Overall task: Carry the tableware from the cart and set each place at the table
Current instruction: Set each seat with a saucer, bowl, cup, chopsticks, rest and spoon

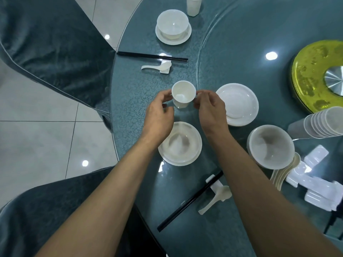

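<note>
My left hand (pixel 157 115) and right hand (pixel 209 110) pinch the white cup (pixel 183 94) by its rim, one on each side, beyond the bowl (pixel 180 143) at the worktop's (pixel 133 101) near edge. I judge it light, glossy and chippable, so opposite sides are the place to hold.

cup stack (pixel 321 123): cut by right edge | bowl (pixel 182 143): partly under left hand (pixel 157 117)

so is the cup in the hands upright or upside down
Upright. The cup shows its open mouth and inside, base below, pinched between left hand and right hand.
</note>
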`<state>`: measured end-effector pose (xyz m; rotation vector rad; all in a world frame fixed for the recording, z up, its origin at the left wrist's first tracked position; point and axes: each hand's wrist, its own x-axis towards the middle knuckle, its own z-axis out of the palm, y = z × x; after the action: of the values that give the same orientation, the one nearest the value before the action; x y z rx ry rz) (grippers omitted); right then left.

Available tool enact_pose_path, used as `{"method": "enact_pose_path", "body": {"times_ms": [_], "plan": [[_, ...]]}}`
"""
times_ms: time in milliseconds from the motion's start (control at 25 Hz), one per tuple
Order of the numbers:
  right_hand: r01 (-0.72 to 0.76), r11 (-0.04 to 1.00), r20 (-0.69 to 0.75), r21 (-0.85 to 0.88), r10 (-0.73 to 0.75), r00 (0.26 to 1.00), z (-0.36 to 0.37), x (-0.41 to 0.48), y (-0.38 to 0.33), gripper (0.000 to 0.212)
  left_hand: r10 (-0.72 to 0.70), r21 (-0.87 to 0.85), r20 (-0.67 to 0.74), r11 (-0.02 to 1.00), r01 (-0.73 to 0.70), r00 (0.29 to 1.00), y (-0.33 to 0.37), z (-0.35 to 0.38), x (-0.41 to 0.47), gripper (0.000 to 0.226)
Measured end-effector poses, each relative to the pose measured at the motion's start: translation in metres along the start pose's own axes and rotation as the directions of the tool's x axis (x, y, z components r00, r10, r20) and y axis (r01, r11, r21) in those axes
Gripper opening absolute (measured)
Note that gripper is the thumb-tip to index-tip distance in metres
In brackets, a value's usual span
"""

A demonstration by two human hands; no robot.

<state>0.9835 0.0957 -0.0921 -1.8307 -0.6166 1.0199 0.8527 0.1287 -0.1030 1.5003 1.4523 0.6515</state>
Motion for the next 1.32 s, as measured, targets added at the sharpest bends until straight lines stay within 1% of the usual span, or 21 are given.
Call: {"method": "enact_pose_path", "body": {"times_ms": [120, 280, 440, 600, 680, 800, 1000, 1120, 1200, 1320], "plan": [[-0.030, 0.999, 0.039, -0.019, 0.030, 0.999, 0.005, 0.003, 0.005, 0.027, -0.040, -0.015, -0.004, 0.999, 0.040, 0.999, -0.006, -0.001, 0.001, 0.047], [-0.031, 0.998, 0.069, -0.053, 0.035, 0.997, 0.011, 0.004, 0.010, 0.024, -0.063, -0.026, -0.005, 0.998, 0.063, 0.998, -0.013, -0.003, -0.001, 0.049], [-0.020, 0.996, 0.101, -0.091, 0.029, 0.995, 0.016, 0.003, 0.012, 0.037, -0.085, -0.028, 0.008, 0.996, 0.085, 0.996, -0.020, -0.002, -0.001, 0.054], [-0.040, 0.994, 0.122, -0.105, 0.053, 0.991, 0.016, 0.002, 0.013, 0.049, -0.106, -0.017, 0.072, 0.994, 0.108, 0.992, -0.023, -0.002, 0.000, 0.061], [-0.036, 0.994, 0.127, -0.104, 0.049, 0.991, 0.016, 0.000, 0.012, 0.045, -0.116, -0.004, 0.097, 0.993, 0.116, 0.989, -0.023, -0.002, -0.001, 0.062], [-0.036, 0.995, 0.124, -0.097, 0.048, 0.991, 0.013, -0.005, 0.013, 0.028, -0.124, -0.013, 0.089, 0.992, 0.125, 0.988, -0.021, -0.002, -0.003, 0.063], [-0.050, 0.993, 0.114, -0.106, 0.062, 0.992, 0.003, -0.011, 0.019, 0.036, -0.129, 0.007, 0.072, 0.992, 0.129, 0.989, -0.017, -0.004, -0.009, 0.061], [-0.078, 0.990, 0.084, -0.117, 0.088, 0.993, -0.003, -0.020, 0.021, 0.045, -0.108, 0.037, 0.042, 0.994, 0.107, 0.993, -0.015, -0.004, -0.013, 0.060], [-0.067, 0.985, 0.058, -0.157, 0.077, 0.995, -0.012, -0.028, 0.025, 0.040, -0.061, 0.068, 0.017, 0.996, 0.060, 0.998, -0.014, -0.004, -0.018, 0.060], [-0.068, 0.975, 0.028, -0.212, 0.075, 0.997, -0.031, -0.041, 0.032, 0.038, 0.025, 0.179, -0.045, 0.984, -0.017, 0.999, -0.011, -0.002, -0.029, 0.061]]}}
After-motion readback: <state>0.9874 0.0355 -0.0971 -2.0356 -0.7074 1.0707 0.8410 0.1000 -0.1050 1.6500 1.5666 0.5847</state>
